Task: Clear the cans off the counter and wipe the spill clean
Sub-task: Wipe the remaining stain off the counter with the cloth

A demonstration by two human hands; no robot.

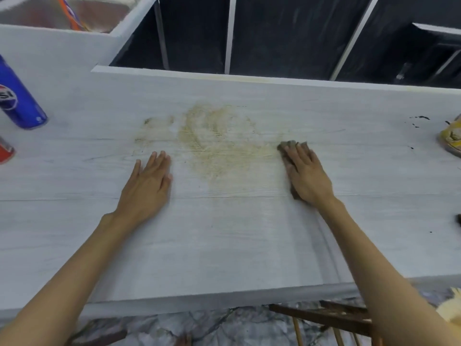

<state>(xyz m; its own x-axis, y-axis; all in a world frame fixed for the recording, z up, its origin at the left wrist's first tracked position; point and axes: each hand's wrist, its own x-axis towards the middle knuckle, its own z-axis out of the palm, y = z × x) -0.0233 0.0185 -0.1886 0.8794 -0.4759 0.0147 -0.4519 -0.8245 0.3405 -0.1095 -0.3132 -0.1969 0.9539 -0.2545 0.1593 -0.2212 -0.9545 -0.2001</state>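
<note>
A yellowish-brown spill (pixel 224 138) is smeared across the middle of the pale wood-grain counter (pixel 224 245). My right hand (pixel 306 173) lies flat, fingers straight, pressing a brown cloth (pixel 287 145) onto the counter at the spill's right edge. My left hand (pixel 149 186) rests flat on the counter just left of the spill, holding nothing. A blue can (pixel 17 101) stands at the far left, and a red can (pixel 5 149) shows partly at the left edge below it.
A steel sink (pixel 82 13) with an orange item in it sits at the back left. A yellow object (pixel 452 137) and dark specks (pixel 421 118) lie at the right edge. A wooden chair (pixel 331 318) stands below the counter's front edge.
</note>
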